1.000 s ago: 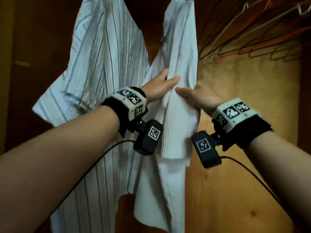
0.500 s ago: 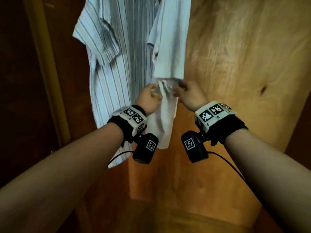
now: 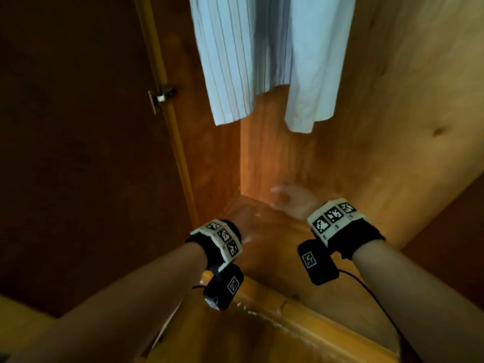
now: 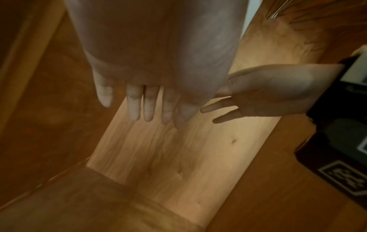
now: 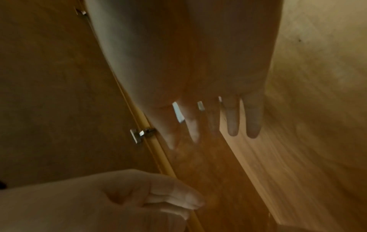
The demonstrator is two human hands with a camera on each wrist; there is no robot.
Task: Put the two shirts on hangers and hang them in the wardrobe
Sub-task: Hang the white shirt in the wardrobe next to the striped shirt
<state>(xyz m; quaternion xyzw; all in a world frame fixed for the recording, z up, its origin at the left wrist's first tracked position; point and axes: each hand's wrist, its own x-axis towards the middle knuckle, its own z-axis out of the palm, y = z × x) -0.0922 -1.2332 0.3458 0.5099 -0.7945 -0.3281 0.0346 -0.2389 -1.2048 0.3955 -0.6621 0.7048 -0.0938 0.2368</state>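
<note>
Two shirts hang inside the wardrobe at the top of the head view: a striped shirt [image 3: 235, 61] on the left and a plain white shirt [image 3: 314, 61] on the right. Their hangers are out of view. My left hand [image 3: 246, 229] and right hand [image 3: 290, 203] are low, well below both hems, blurred and holding nothing. In the left wrist view the left hand's fingers [image 4: 143, 103] are straight and the right hand [image 4: 268, 91] is spread beside them. The right wrist view shows the right hand's fingers [image 5: 232, 119] straight and the left hand [image 5: 149, 197] loosely curled and empty.
The wardrobe's door [image 3: 78, 153] stands open on the left with a metal hinge [image 3: 162, 96] on its edge. Wooden walls close in behind and on the right [image 3: 392, 127]. The wardrobe floor [image 3: 267, 258] lies under my hands, with a raised front ledge [image 3: 301, 318].
Both hands let go of the white shirt's lower part and dropped toward the wardrobe floor. The head view tilted down, so only the lower halves of the shirts show.
</note>
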